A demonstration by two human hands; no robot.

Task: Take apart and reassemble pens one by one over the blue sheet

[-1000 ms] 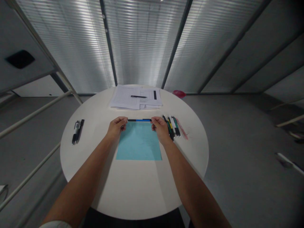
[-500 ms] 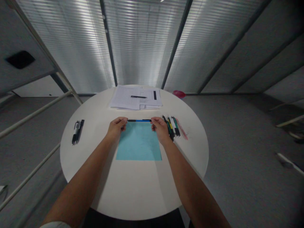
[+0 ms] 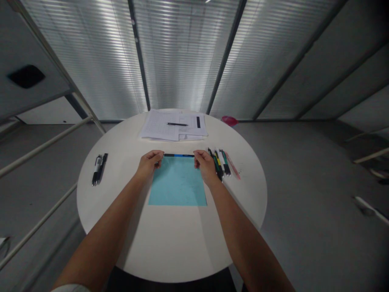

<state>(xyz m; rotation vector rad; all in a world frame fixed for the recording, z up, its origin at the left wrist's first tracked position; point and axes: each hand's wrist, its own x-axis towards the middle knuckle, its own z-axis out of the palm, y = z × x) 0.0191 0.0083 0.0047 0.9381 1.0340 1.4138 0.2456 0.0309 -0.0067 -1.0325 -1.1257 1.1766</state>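
Note:
A black and blue pen lies crosswise between my two hands, over the far edge of a light-blue sheet of paper. My left hand pinches the pen's left end. At the other end, the fingers of my right hand are closed on its black tip. The sheet rests flat on the round white table. Just right of my right hand is a row of several pens in black, green, yellow and white, with a pink pen at its outer side.
White printed papers are stacked at the table's far side, with a black pen on top. Two pens lie at the left. A pale metal frame stands left of the table. A pink object sits beyond it.

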